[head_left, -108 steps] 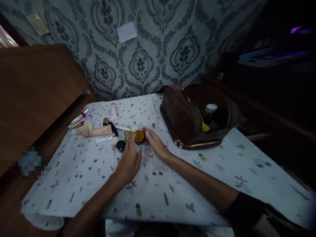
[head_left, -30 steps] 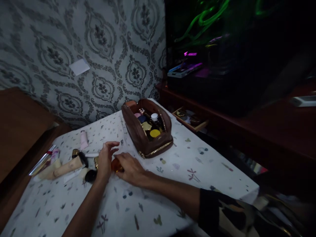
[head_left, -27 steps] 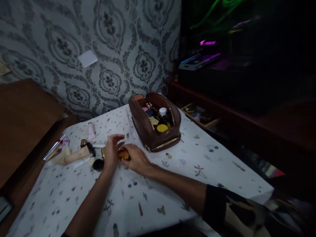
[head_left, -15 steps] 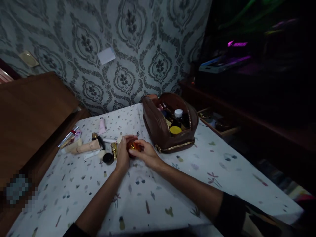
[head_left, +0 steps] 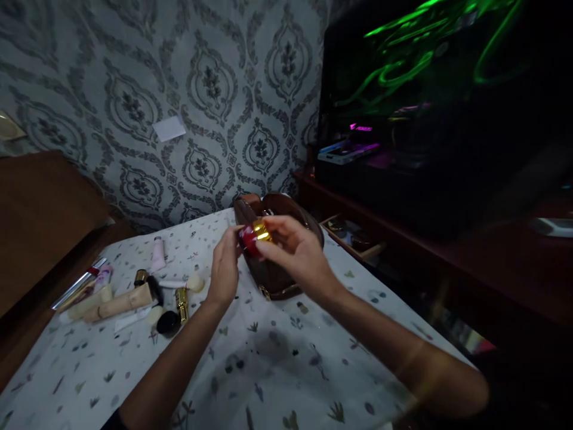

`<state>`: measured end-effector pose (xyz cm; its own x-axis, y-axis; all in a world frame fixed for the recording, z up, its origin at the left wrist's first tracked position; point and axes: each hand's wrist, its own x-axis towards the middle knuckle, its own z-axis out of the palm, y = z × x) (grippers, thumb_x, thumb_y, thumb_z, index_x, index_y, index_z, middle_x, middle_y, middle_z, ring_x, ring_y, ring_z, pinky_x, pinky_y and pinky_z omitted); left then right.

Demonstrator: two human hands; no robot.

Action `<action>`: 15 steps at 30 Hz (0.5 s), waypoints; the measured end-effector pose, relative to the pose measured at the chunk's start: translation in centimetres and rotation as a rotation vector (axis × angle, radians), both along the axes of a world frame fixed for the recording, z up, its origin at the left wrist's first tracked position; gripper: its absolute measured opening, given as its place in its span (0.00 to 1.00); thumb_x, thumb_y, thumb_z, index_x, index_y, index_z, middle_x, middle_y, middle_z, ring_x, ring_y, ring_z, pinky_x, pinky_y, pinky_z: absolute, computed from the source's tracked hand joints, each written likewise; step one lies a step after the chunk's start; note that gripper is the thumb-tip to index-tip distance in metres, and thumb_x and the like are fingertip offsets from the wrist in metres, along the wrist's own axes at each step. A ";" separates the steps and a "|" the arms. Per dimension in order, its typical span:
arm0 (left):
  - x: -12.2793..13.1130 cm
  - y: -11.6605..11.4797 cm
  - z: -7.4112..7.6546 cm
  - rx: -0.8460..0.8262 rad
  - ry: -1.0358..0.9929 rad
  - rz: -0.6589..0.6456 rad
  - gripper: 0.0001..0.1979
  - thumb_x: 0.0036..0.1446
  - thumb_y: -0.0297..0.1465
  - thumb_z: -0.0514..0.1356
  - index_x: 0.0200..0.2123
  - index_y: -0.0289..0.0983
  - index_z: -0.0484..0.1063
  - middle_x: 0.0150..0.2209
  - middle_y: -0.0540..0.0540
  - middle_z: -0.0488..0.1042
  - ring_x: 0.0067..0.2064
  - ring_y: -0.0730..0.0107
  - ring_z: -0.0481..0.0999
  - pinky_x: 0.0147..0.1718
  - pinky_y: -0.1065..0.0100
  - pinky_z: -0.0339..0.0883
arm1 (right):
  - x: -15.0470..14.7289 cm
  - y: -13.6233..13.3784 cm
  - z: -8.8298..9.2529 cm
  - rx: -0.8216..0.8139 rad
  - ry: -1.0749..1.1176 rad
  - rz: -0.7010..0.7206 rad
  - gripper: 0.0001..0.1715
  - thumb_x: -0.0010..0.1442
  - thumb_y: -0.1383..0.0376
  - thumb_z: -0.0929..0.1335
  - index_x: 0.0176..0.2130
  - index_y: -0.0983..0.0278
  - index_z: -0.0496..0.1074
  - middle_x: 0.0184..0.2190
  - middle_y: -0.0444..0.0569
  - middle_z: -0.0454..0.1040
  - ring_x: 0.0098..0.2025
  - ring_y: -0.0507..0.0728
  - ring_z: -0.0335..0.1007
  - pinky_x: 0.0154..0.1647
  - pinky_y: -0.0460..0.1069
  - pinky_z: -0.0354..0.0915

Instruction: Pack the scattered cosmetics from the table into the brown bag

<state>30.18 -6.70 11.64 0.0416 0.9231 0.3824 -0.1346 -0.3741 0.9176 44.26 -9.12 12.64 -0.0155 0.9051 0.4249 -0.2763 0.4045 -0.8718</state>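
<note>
Red jar (head_left: 249,242) with a gold lid (head_left: 262,230) is up in the air, middle of the frame, right in front of the brown cosmetic bag (head_left: 273,279) and clear of the tablecloth (head_left: 268,370). Our left hand (head_left: 225,269) has its fingertips pinched on the red body and our right hand (head_left: 299,251) is pinching the lid side, so both are gripping the one jar between them.

Honestly, the risk we see: it's a small, slick-looking thing held by fingertips only, and the light is really dim. If the lid comes loose or a finger slips, the jar probably drops onto the bag or rolls into the pile of tubes (head_left: 119,303), gold lipstick (head_left: 181,301) and black compact (head_left: 169,322) at the lower left, maybe off the edge.
</note>
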 end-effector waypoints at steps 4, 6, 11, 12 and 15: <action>0.0 0.8 0.4 0.615 0.828 -0.011 0.11 0.67 0.33 0.56 0.47 0.37 0.76 0.52 0.40 0.76 0.58 0.55 0.70 0.61 0.52 0.63 | 4.2 1.4 1.3 0.045 -0.135 -0.187 0.23 0.53 0.55 0.76 0.43 0.62 0.69 0.42 0.48 0.76 0.45 0.57 0.73 0.45 0.52 0.71; -0.6 0.8 0.1 0.858 1.103 0.028 0.13 0.68 0.30 0.54 0.52 0.36 0.73 0.56 0.38 0.74 0.61 0.53 0.69 0.61 0.49 0.65 | 5.5 2.4 1.4 0.065 -0.243 -0.245 0.20 0.54 0.57 0.75 0.42 0.63 0.69 0.40 0.48 0.76 0.44 0.56 0.73 0.45 0.52 0.70; -1.6 0.2 -0.7 0.972 1.177 0.116 0.18 0.67 0.25 0.53 0.59 0.37 0.66 0.59 0.35 0.71 0.63 0.53 0.68 0.58 0.49 0.70 | 6.3 4.6 1.0 0.109 -0.652 -0.278 0.17 0.54 0.64 0.74 0.42 0.65 0.68 0.34 0.44 0.74 0.36 0.53 0.71 0.40 0.49 0.67; -1.7 0.1 -0.9 0.966 1.167 0.121 0.19 0.67 0.24 0.53 0.60 0.37 0.65 0.59 0.35 0.71 0.63 0.53 0.68 0.58 0.49 0.70 | 6.2 5.0 1.0 0.111 -0.752 -0.278 0.18 0.54 0.65 0.74 0.43 0.65 0.68 0.33 0.43 0.74 0.35 0.53 0.71 0.39 0.48 0.65; -1.6 0.0 -1.3 0.947 1.136 0.116 0.20 0.66 0.23 0.54 0.60 0.38 0.64 0.59 0.35 0.71 0.63 0.53 0.68 0.58 0.49 0.70 | 5.6 5.8 1.0 0.117 -1.016 -0.228 0.19 0.54 0.69 0.73 0.44 0.66 0.68 0.35 0.45 0.74 0.36 0.54 0.70 0.38 0.47 0.62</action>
